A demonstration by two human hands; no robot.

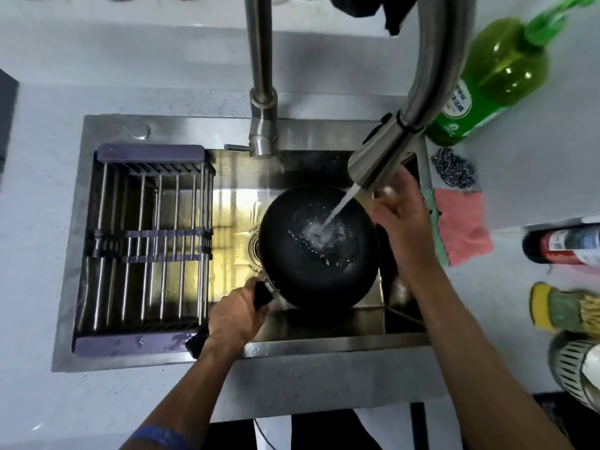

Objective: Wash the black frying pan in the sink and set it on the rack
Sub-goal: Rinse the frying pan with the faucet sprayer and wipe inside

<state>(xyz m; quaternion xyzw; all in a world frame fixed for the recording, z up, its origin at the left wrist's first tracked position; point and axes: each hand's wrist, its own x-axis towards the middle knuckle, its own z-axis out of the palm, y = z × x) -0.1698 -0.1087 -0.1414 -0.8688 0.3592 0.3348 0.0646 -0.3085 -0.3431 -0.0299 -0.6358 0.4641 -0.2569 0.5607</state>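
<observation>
My left hand (235,315) is curled tight around a handle at the sink's near edge; my right hand (401,216) reaches forward, fingers bent, forearm stretched out.

Brightness: dim, cool grey overall.
Glare: warm yellow reflection on the sink (227,222) floor.
Shadows: soft, under the faucet (383,157).
Distortion: wide-angle bending at edges; green bottle (500,73) stretched.
Blur: edges soft, centre fairly sharp.
</observation>
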